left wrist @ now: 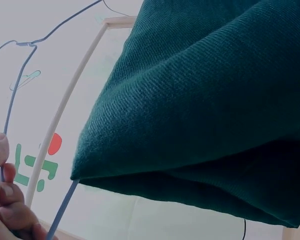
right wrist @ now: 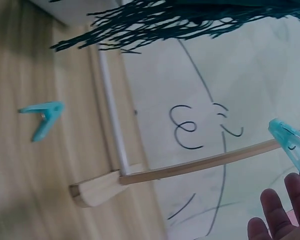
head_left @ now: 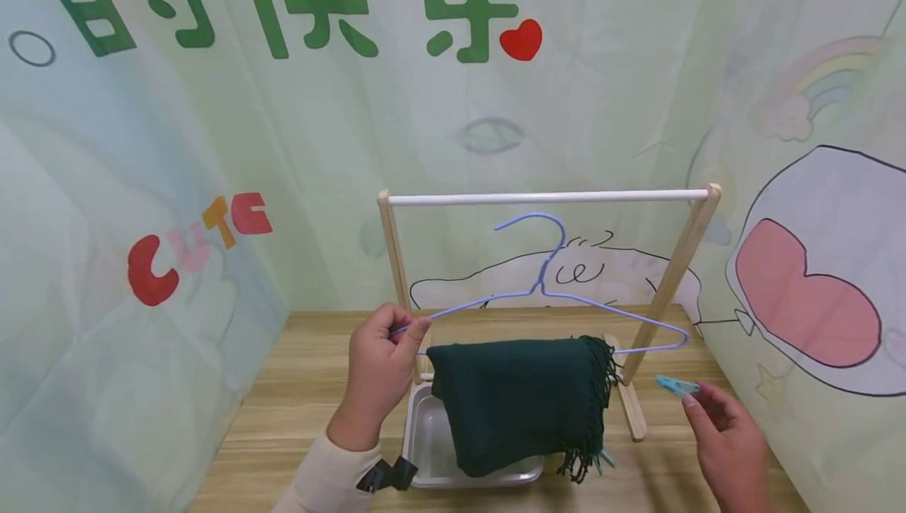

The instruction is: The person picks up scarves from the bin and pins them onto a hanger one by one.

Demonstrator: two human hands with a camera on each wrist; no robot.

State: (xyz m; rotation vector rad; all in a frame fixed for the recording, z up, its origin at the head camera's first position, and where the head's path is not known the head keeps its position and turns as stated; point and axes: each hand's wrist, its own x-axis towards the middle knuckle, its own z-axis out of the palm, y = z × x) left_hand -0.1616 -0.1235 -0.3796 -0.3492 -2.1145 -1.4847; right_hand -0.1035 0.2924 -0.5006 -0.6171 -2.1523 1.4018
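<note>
My left hand (head_left: 382, 367) grips a blue wire hanger (head_left: 495, 295) by its left end, holding it up in front of the rack. Over the hanger's bottom bar hangs a folded dark green scarf (head_left: 520, 403), its fringe (right wrist: 155, 25) dangling on the right side. Off to the right, my right hand (head_left: 732, 438) pinches a light blue clothespin (head_left: 675, 385) between thumb and fingers, apart from the scarf. In the left wrist view, the scarf's folded corner (left wrist: 105, 145) drapes beside the fingers on the wire.
A wooden rack with a white top bar (head_left: 548, 198) stands behind the hanger. Beneath the scarf sits a white tray (head_left: 428, 438), partly covered. Another light blue clothespin (right wrist: 47, 117) lies on the wooden table (head_left: 311, 387). Printed curtains (head_left: 340, 143) surround the table.
</note>
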